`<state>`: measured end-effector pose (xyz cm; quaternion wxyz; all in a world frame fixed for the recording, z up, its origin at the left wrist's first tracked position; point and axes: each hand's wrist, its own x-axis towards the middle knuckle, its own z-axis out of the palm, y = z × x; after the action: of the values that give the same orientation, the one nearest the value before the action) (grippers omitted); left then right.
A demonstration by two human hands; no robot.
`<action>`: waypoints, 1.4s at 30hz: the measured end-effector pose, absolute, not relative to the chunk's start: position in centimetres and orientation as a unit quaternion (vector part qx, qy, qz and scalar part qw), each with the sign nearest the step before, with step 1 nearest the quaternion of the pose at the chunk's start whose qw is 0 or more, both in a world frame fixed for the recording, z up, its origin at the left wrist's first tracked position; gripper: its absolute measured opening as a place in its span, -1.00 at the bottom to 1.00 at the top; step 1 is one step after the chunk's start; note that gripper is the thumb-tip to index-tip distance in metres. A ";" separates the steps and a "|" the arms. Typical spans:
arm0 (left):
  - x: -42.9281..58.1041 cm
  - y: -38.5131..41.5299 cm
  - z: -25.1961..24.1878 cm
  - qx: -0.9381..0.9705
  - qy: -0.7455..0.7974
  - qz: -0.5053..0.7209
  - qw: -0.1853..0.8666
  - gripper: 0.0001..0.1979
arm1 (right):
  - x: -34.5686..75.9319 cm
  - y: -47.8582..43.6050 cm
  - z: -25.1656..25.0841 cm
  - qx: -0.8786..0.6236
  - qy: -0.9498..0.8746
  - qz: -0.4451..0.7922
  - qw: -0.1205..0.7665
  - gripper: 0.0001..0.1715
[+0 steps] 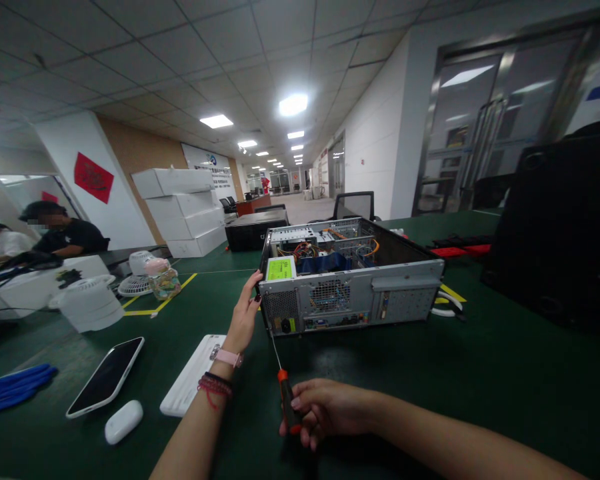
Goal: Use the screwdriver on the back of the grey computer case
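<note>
An open desktop computer case lies on its side on the green table, its rear panel facing me. Cables and a power supply with a bright green label show inside. At the case's left rear corner, my left hand grips the edge with fingers and thumb. My right hand is closed around the orange-and-black handle of a screwdriver. Its thin shaft points up and away, with the tip at the lower left corner of the rear panel. Whether the tip sits in a screw is too small to tell.
To the left lie a phone, a white earbud case, a white flat box and blue gloves. White boxes are stacked behind. A large black object stands at right. Two people sit far left.
</note>
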<state>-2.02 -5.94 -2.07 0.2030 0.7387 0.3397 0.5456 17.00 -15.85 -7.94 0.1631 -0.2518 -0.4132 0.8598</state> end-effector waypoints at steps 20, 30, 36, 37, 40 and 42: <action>-2.1 -5.8 -2.1 0.742 0.342 0.542 0.200 -0.54 | 17.0 -15.9 -8.4 -0.269 -0.429 0.850 0.148 -0.54; -3.9 -4.8 -3.3 0.694 0.420 0.535 0.235 -0.52 | 16.7 -16.2 -8.1 -0.296 -0.440 0.836 0.143 -0.54; -5.1 -3.7 -4.5 0.745 0.559 0.293 0.215 -0.84 | 16.9 -16.2 -8.6 -0.298 -0.452 0.827 0.153 -0.54; -5.0 -3.8 -4.6 0.757 0.565 0.254 0.208 -0.88 | 16.9 -16.2 -8.6 -0.299 -0.455 0.825 0.148 -0.54; -4.6 -4.2 -4.7 0.769 0.569 0.199 0.213 -0.91 | 17.1 -16.4 -8.7 -0.312 -0.460 0.821 0.131 -0.54; -4.2 -4.6 -4.7 0.771 0.565 0.183 0.229 -0.88 | 17.2 -16.4 -8.7 -0.319 -0.463 0.817 0.126 -0.55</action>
<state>-4.23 -4.55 -4.67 0.2285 0.7712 0.5652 0.1833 17.16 -16.44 -8.70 0.1261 -0.3187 -0.4634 0.8172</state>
